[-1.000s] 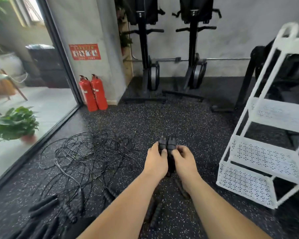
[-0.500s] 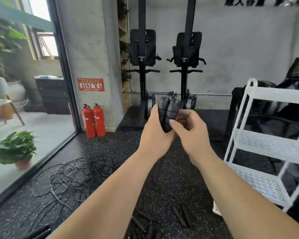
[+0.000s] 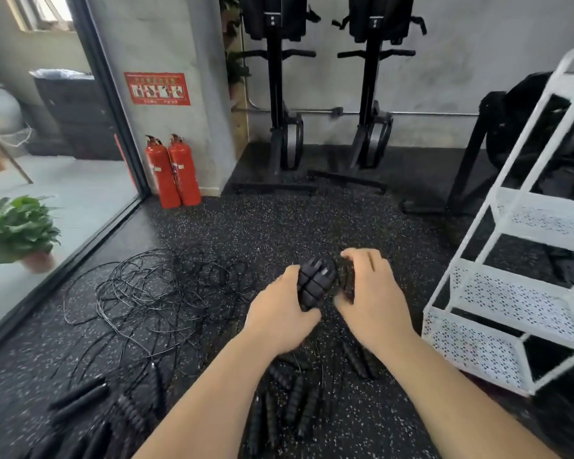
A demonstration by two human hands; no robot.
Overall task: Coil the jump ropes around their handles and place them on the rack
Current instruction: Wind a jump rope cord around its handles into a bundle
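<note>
Now: left hand (image 3: 280,314) grips the paired handles (image 3: 315,286) low over the floor, long axis pointing up and away. The right hand (image 3: 373,294) sits just beside them, fingers curved (whether it holds anything, cannot tell). To the right stands the rack (image 3: 511,294), nearer the right hand. Half a second ago that hand touched the handles.

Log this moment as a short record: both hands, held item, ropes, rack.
left hand: grips paired jump rope handles
right hand: fingers curled beside the handles; grip unclear
loose ropes: tangled on the floor, to the left
white rack: to the right, apart from both hands
</note>
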